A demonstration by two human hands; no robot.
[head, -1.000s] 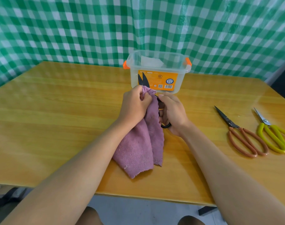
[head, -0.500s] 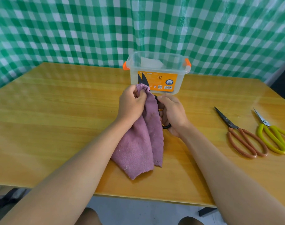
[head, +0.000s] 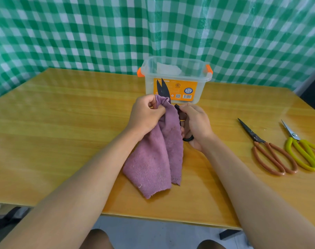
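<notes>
Orange label (head: 175, 89) on clear box (head: 201, 90), CCC mark (head: 178, 85), barcode (head: 187, 96), rest unreadable

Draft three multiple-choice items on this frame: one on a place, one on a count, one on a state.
1. Where on the wooden table does the clear plastic box with orange latches stand?
A. beyond the hands, near the green-and-white checked curtain
B. at the near edge
C. at the far left corner

2. How many pairs of scissors lie untouched at the right?
A. one
B. two
C. four

3. How do the blades of the black scissors stand above the purple terry cloth?
A. shut together
B. parted at the tips
C. wholly wrapped

Answers:
1 A: the box sits behind both hands, close to the curtain.
2 B: the brown-handled scissors and the yellow-handled scissors lie side by side.
3 B: two separate tips show above the cloth that the left hand grips, while the right hand holds the handles.
</notes>
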